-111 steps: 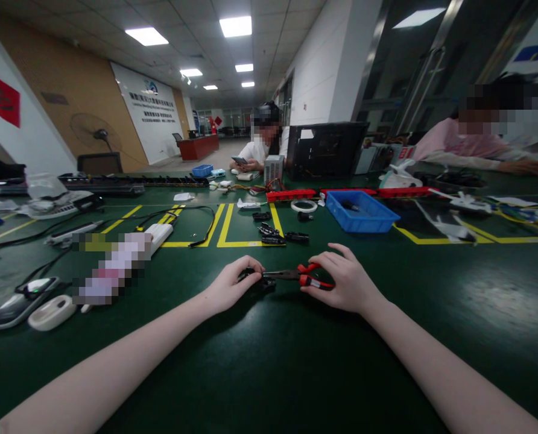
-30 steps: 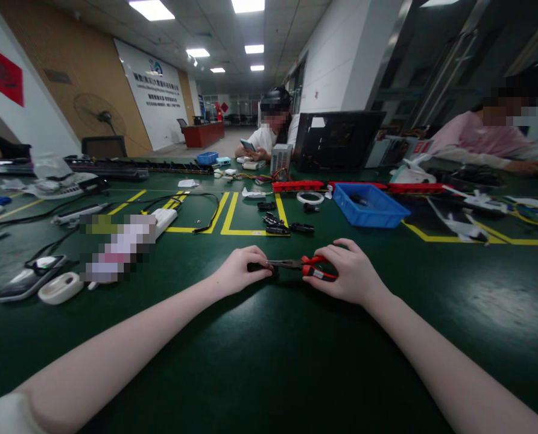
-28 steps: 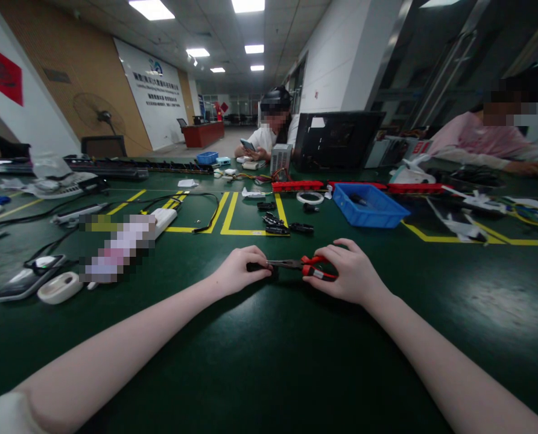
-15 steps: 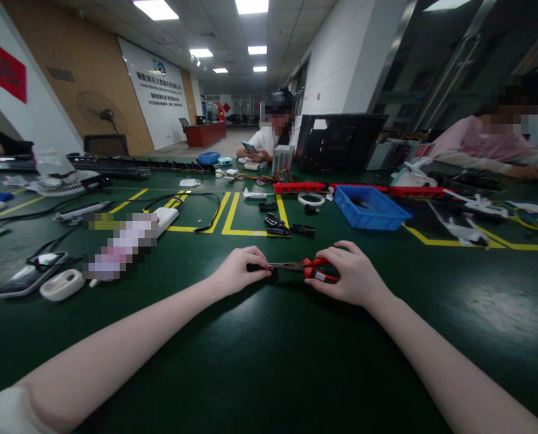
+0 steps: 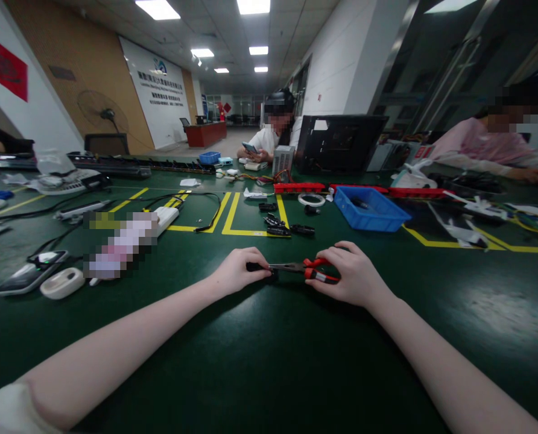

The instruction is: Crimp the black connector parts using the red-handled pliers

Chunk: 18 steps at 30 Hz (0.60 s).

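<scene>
My right hand (image 5: 348,274) is closed around the red and black handles of a pair of needle-nose pliers (image 5: 312,269). The long metal jaws point left and reach the fingertips of my left hand (image 5: 242,269). Between its thumb and fingers, my left hand pinches a small black part (image 5: 253,266), mostly hidden by the fingers. The plier tips meet that part; how firmly they grip it I cannot tell. Just beyond my hands, several black connector-like pieces (image 5: 277,224) lie on the green tabletop (image 5: 269,355).
A blue tray (image 5: 373,211) with dark pieces stands beyond my right hand, near a white ring (image 5: 311,199). On the left lie a white power strip (image 5: 166,220), a white case (image 5: 63,283) and cables. Across the table, a person (image 5: 264,141) holds a phone; another sits at right.
Both hands, the pliers and the small black part stay almost where they were. The view has shifted very slightly.
</scene>
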Motion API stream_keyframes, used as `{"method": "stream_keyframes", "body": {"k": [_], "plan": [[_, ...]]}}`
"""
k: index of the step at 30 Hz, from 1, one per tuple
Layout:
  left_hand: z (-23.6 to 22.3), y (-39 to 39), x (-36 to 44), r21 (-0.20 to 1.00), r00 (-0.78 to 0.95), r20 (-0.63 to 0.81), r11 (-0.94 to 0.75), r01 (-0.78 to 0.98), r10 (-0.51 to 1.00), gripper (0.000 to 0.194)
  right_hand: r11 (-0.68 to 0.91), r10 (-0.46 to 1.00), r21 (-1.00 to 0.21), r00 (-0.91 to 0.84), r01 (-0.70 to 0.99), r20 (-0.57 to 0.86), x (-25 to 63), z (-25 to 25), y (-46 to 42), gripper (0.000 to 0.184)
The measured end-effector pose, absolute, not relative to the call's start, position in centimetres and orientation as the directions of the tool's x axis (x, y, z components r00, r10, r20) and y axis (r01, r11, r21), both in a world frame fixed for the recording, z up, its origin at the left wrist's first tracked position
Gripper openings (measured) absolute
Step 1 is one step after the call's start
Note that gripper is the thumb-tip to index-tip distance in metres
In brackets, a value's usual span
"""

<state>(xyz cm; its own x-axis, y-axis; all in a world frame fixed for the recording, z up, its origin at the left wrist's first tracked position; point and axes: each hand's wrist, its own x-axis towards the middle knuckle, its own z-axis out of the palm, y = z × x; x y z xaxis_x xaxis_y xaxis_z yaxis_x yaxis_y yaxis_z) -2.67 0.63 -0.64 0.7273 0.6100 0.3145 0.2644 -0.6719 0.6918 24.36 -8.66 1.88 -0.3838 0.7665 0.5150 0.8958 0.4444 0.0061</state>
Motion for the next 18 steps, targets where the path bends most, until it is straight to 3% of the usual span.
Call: {"method": "stream_keyframes", "body": {"k": [8, 18], "plan": [[-0.86, 0.86, -2.69, 0.715, 0.736, 0.304, -0.655, 0.244, 0.605, 0.011, 0.443, 0.774, -0.011, -0.376, 0.896, 0.509, 24.30, 2.30, -8.85, 0.036], [-0.57, 0.67, -2.73, 0.646, 0.732, 0.355, -0.719, 0.258, 0.582, 0.007, 0.441, 0.769, 0.013, -0.386, 0.897, 0.510, 24.26, 1.77, -8.61, 0.038]]}}
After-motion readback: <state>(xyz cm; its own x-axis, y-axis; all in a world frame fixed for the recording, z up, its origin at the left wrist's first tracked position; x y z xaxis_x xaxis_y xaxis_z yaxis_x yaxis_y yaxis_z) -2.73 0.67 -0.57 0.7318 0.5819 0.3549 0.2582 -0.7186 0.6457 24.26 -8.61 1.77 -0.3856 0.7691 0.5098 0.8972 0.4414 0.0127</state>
